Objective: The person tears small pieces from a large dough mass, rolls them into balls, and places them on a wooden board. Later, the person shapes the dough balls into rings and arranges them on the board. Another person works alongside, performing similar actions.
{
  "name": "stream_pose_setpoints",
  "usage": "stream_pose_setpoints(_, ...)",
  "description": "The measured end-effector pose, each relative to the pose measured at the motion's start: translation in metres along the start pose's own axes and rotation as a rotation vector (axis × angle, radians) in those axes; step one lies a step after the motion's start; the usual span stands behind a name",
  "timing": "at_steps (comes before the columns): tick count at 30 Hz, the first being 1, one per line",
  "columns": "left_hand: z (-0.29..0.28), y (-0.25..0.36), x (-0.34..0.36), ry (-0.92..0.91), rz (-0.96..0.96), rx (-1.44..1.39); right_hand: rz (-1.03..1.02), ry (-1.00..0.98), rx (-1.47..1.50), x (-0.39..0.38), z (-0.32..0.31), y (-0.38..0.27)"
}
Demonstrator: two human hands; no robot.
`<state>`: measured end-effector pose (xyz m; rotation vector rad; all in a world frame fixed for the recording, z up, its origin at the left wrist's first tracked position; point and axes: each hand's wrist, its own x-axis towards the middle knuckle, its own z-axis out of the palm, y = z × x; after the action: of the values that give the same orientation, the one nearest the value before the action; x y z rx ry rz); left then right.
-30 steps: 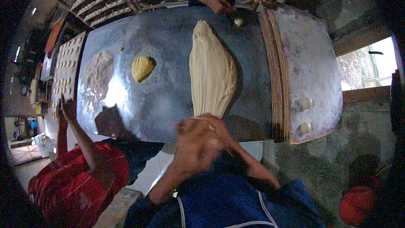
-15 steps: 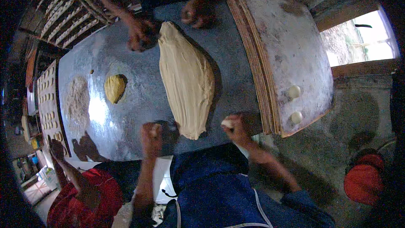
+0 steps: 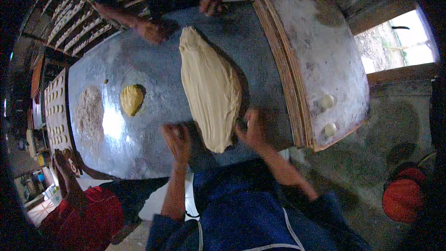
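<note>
- We see the long pale dough (image 3: 211, 90) lying on the dark table (image 3: 162, 65).
- Left of the dough's near end, our left hand (image 3: 176, 142) is loosely curled; we cannot tell whether it grips anything.
- Close to the dough's right edge, our right hand (image 3: 253, 130) curls too, its contents unclear.
- Left of the dough sits a yellow lump (image 3: 132, 100).
- Right of the dough, pale rounds (image 3: 327, 101) lie on boards (image 3: 320, 46).

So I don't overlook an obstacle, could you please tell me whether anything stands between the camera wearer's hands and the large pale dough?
Nothing visible does: only shadowed tabletop separates the left hand from the pale dough, and the right hand is close beside its right edge, contact unclear. The yellow lump lies farther left, clear of both.
</note>
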<state>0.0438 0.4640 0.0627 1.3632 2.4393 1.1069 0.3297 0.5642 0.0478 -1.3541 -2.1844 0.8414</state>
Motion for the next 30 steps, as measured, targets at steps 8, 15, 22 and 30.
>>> stream_pose_setpoints(8, -0.008, 0.009, 0.036, 0.023, -0.243, -0.080, 0.088, 0.096, -0.048, 0.011, 0.000, 0.032)
stream_pose_setpoints(15, -0.040, -0.040, 0.009, -0.163, -0.100, 0.013, 0.061, 0.017, 0.009, -0.018, -0.024, 0.056)
stream_pose_setpoints(22, -0.082, -0.024, -0.002, -0.320, 0.181, 0.041, -0.072, 0.075, -0.016, -0.035, -0.040, 0.029)
stream_pose_setpoints(30, -0.115, -0.027, 0.037, -0.736, 0.452, -0.014, 0.108, 0.009, 0.180, -0.058, -0.039, 0.047)
